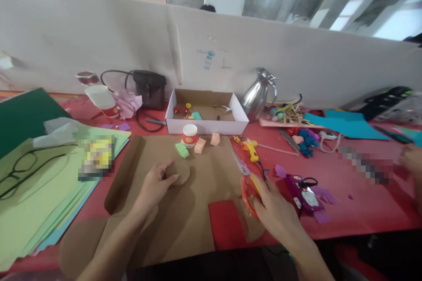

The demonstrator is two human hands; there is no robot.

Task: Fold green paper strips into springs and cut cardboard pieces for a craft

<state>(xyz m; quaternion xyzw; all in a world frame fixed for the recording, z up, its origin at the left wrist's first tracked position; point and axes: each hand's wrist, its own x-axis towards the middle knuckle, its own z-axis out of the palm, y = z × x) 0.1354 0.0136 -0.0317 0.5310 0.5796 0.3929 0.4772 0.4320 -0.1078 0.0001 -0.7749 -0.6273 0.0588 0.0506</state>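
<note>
My left hand (156,184) is over the large brown paper sheet (184,228), thumb and fingers closed at the edge of a round brown paper disc (181,173). Scissors (244,184) with orange and yellow handles are held in my right hand (273,204), their blades pointing away from me, near the sheet's right edge. Just beyond the disc lie a folded green paper strip (182,150) and two folded peach paper strips (199,145). A red and white paper cup (189,135) stands behind them. Below the scissors is a brown paper scrap (252,224), partly hidden.
A yellow glue gun (252,150) lies past the scissors, and a purple device (303,195) sits right of my right hand. An open white box (207,127) and a metal jug (257,96) stand at the back. Coloured sheets (62,202) with glasses are left. Another person's hand (410,158) shows far right.
</note>
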